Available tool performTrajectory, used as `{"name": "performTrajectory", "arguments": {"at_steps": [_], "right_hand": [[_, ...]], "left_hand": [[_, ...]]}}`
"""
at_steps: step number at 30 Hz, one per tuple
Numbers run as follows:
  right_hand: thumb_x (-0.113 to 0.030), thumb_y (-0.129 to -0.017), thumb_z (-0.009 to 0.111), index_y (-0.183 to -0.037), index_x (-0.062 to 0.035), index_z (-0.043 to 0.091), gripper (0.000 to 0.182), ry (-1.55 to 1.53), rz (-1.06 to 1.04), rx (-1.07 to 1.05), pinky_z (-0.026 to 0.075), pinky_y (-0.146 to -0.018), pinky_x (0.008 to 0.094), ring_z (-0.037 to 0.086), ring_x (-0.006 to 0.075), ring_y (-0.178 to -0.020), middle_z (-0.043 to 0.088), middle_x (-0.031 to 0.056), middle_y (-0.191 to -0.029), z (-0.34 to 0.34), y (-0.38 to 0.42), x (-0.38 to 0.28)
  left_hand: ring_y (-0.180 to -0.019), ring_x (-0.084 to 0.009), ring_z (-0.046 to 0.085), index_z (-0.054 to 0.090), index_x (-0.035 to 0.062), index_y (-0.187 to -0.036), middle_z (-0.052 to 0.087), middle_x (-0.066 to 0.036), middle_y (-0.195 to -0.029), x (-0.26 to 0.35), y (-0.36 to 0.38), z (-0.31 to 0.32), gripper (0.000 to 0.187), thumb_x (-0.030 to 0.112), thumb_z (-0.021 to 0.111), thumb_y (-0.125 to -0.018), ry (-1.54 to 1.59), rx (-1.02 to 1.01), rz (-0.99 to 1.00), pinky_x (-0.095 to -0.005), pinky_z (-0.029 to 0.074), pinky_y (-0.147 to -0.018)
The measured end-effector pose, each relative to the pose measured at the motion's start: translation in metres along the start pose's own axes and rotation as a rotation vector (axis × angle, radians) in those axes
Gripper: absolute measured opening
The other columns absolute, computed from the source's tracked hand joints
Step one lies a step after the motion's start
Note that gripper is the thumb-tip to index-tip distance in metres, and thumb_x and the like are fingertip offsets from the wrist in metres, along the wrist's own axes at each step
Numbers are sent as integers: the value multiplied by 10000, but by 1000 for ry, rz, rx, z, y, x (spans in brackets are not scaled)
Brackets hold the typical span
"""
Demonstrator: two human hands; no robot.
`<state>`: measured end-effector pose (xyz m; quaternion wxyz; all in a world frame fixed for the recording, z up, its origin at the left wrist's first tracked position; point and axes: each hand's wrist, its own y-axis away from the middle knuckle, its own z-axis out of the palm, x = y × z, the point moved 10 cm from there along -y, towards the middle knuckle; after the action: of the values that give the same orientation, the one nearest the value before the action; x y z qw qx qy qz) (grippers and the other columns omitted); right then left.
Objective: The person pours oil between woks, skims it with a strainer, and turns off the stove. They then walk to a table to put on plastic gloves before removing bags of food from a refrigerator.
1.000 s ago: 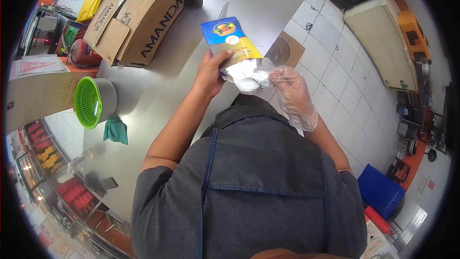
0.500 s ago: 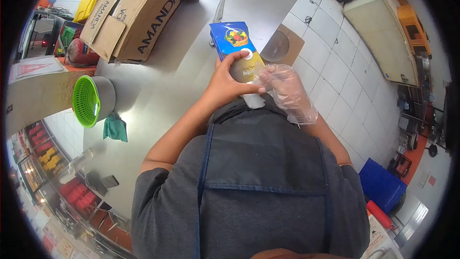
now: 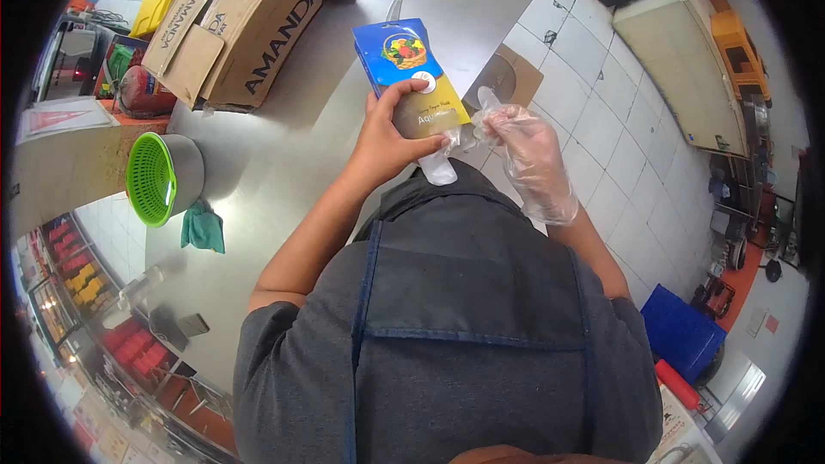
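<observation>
My bare left hand (image 3: 391,136) grips a blue and yellow packet of disposable plastic gloves (image 3: 402,58), with a vegetable basket printed on its front. Its thumb lies near the lower end, where clear plastic (image 3: 441,168) hangs out. At the packet's lower right, my right hand (image 3: 531,159) wears a clear plastic glove. Its fingers pinch another thin, clear plastic glove (image 3: 486,103), which stretches beside the packet's open end. Behind the packet, the blade of a knife (image 3: 395,7) shows on the steel table (image 3: 284,155); its handle is hidden.
A large cardboard box (image 3: 249,26) lies at the table's far left. A green basket in a metal pot (image 3: 155,179) and a green cloth (image 3: 203,228) are at the left edge. Beyond the table's right side lies a tiled floor (image 3: 601,129) with a piece of cardboard (image 3: 526,77).
The packet and my left hand have shifted left and slightly away from me. My right hand has moved a little right, drawing the clear plastic glove farther from the packet.
</observation>
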<state>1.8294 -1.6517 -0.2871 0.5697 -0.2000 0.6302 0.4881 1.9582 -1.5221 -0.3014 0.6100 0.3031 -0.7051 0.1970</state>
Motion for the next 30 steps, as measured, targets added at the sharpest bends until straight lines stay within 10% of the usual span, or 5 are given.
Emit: {"name": "performTrajectory", "arguments": {"at_steps": [4, 14, 16, 23, 30], "right_hand": [[-159, -874, 649, -917, 48, 626, 213, 317, -489, 17, 468, -663, 227, 572, 95, -723, 614, 56, -811, 7, -1, -34], [-127, -872, 647, -947, 72, 628, 214, 351, -200, -180, 540, -703, 265, 628, 138, -804, 626, 89, -846, 37, -12, -30], [-114, -893, 616, -947, 58, 638, 181, -15, 0, -150, 536, -717, 271, 622, 141, -828, 643, 84, -884, 37, -6, -25], [-63, -896, 606, -969, 56, 643, 144, -81, -64, -146, 517, -787, 271, 618, 146, -860, 653, 85, -925, 35, 0, -17], [-129, -889, 635, -886, 12, 649, 141, -176, -147, -289, 468, -804, 275, 593, 146, -841, 635, 76, -895, 37, 19, -31]], "left_hand": [[-1173, -332, 438, 510, 164, -1219, 376, -168, -1254, 16, 2, -4, 710, 156, 842, -591, -124, 10, 66, -404, 398, -1011], [-1196, -345, 419, 446, 189, -1284, 366, -170, -1259, 34, 3, -2, 771, 110, 801, -604, -187, -23, 107, -409, 365, -1036], [-1194, -325, 428, 444, 174, -1286, 381, -168, -1258, 25, 2, -3, 765, 88, 789, -608, -187, -15, 78, -398, 374, -1025], [-1153, -303, 460, 479, 125, -1237, 393, -171, -1212, -32, -13, -15, 681, 57, 741, -612, 271, 133, -95, -371, 438, -965], [-1076, -309, 478, 464, 101, -1241, 402, -176, -1173, -76, -31, -56, 654, 58, 708, -636, 80, 334, -1, -349, 477, -893]]}}
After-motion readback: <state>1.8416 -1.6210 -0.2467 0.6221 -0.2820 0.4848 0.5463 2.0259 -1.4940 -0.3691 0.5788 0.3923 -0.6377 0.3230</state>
